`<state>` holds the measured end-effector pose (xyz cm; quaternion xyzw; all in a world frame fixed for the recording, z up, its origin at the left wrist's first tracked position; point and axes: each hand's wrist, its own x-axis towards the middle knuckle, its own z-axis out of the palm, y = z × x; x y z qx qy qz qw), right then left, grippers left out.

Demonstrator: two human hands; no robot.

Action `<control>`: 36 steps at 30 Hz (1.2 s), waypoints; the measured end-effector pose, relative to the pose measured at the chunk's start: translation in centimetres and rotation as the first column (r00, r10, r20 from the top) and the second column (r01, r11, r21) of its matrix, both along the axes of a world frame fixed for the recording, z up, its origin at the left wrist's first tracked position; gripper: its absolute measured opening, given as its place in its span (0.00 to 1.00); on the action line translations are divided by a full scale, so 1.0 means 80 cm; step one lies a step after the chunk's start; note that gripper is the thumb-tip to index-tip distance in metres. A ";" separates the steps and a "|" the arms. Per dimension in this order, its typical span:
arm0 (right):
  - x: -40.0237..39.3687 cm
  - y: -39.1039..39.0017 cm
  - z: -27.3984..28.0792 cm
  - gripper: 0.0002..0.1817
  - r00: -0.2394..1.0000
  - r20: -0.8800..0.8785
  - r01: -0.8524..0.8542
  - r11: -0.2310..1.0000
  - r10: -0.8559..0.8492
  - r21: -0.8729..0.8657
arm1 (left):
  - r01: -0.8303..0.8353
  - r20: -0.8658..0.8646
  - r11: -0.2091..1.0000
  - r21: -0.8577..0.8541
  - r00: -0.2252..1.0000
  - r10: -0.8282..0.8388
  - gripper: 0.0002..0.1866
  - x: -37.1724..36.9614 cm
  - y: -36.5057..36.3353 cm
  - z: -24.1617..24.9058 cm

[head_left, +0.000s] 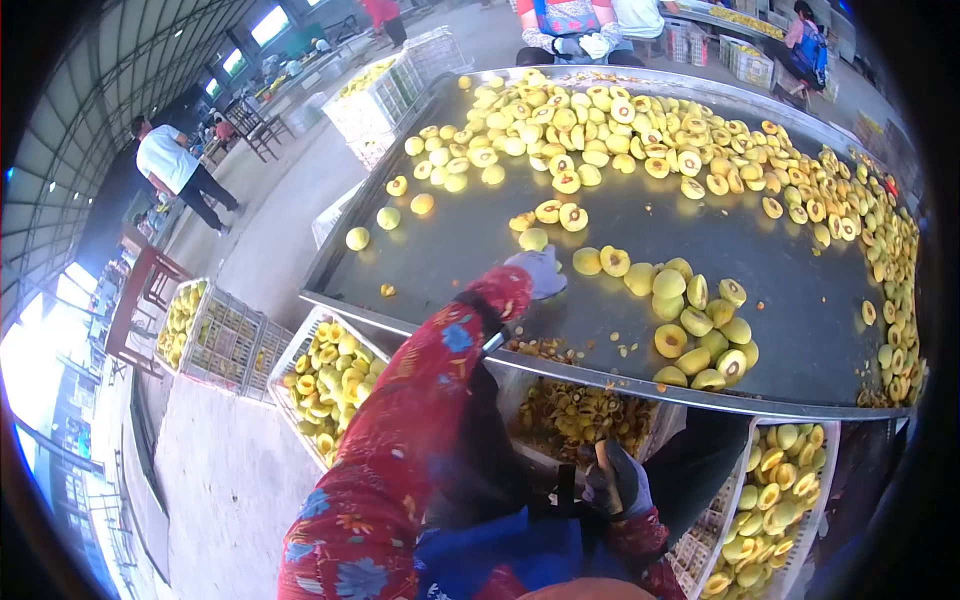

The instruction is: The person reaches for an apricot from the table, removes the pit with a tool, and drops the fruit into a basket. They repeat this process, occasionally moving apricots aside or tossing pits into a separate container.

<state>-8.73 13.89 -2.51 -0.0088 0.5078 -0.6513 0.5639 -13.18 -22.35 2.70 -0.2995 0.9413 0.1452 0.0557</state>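
Note:
My left hand (541, 272), in a pale glove, reaches over the metal table (450, 250), close to a yellow-green fruit (533, 239). Its fingers are partly hidden, so I cannot make out whether it grips anything. Low in the view, my right hand (617, 482), gloved too, is closed around a tool with a wooden handle (606, 462), beside a crate of pits and scraps (582, 412). A cluster of halved fruit (700, 325) lies right of my left hand. A long heap of halves (640, 125) covers the table's far side.
Crates of cut fruit stand at the left (335, 385) and right (775, 500) below the table's raised rim (640, 384). A person (570, 25) with gloved hands sits across the table. Another person (170, 160) walks at the left, near more crates (375, 95).

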 end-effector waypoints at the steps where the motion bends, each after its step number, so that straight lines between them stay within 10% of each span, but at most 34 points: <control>1: 0.005 -0.003 0.011 0.21 0.999 0.026 0.035 0.999 -0.036 0.007 | -0.013 -0.025 0.998 0.063 1.000 0.014 0.30 0.010 -0.017 -0.022; 3: 0.001 -0.010 -0.050 0.18 0.902 -0.430 -0.074 0.995 0.040 -0.063 | -0.053 -0.250 0.758 0.650 0.927 0.279 0.28 0.053 0.009 -0.007; 6: 0.007 -0.010 0.000 0.12 0.890 -0.452 -0.109 0.991 0.060 -0.082 | 0.102 -0.080 -0.022 0.995 0.883 0.463 0.22 0.113 0.042 0.021; 7: 0.007 -0.013 0.044 0.08 0.995 -0.082 -0.061 0.993 0.053 -0.097 | 0.166 -0.131 -0.024 0.986 0.852 0.507 0.20 0.127 0.064 0.032; 8: 0.014 -0.021 0.052 0.07 0.969 -0.244 -0.046 0.997 0.028 -0.068 | 0.224 -0.176 -0.020 0.974 0.814 0.553 0.19 0.140 0.090 0.042; 9: 0.022 -0.023 0.056 0.06 0.914 -0.404 -0.034 0.999 0.018 -0.034 | 0.240 -0.331 0.246 0.939 0.822 0.463 0.19 0.149 0.117 0.045; 11: 0.032 -0.025 0.059 0.06 0.030 -0.998 -0.004 0.998 -0.060 -0.060 | 0.321 -0.589 0.714 0.622 0.793 0.157 0.18 0.169 0.153 0.049; 13: 0.045 -0.027 0.070 0.07 -0.518 -0.854 -0.002 0.999 -0.041 -0.046 | 0.378 -0.727 0.815 0.440 0.682 0.076 0.23 0.177 0.186 0.037; 14: 0.051 -0.027 0.085 0.08 -0.530 -0.848 0.007 0.999 -0.026 -0.035 | 0.392 -0.788 0.856 0.338 0.615 0.029 0.26 0.184 0.200 0.033; 16: 0.063 -0.023 0.096 0.10 -0.482 -0.876 0.006 1.000 0.027 0.027 | 0.432 -0.552 0.351 0.831 0.718 0.424 0.28 0.211 0.217 0.034; 19: 0.076 -0.018 0.098 0.12 -0.361 -0.928 -0.033 0.993 0.093 0.112 | 0.404 -0.284 -0.071 0.912 0.746 0.603 0.26 0.225 0.228 0.019; 24: 0.089 -0.020 0.108 0.11 -0.387 -0.913 -0.019 0.989 0.128 0.147 | 0.431 -0.357 0.062 0.900 0.650 0.671 0.24 0.230 0.240 0.002; 30: 0.104 -0.026 0.105 0.15 0.150 -0.947 -0.034 0.959 0.283 0.281 | 0.297 -0.452 0.342 0.892 0.556 0.697 0.19 0.237 0.247 -0.033; 33: 0.103 -0.014 0.074 0.20 -0.632 -0.730 0.029 0.949 0.261 0.314 | 0.123 -0.667 0.773 0.623 0.600 0.442 0.17 0.244 0.252 -0.043; 36: 0.098 -0.015 0.054 0.24 -0.646 -0.694 -0.053 0.889 0.317 0.456 | 0.043 -0.497 0.589 0.807 0.588 0.638 0.14 0.225 0.275 0.014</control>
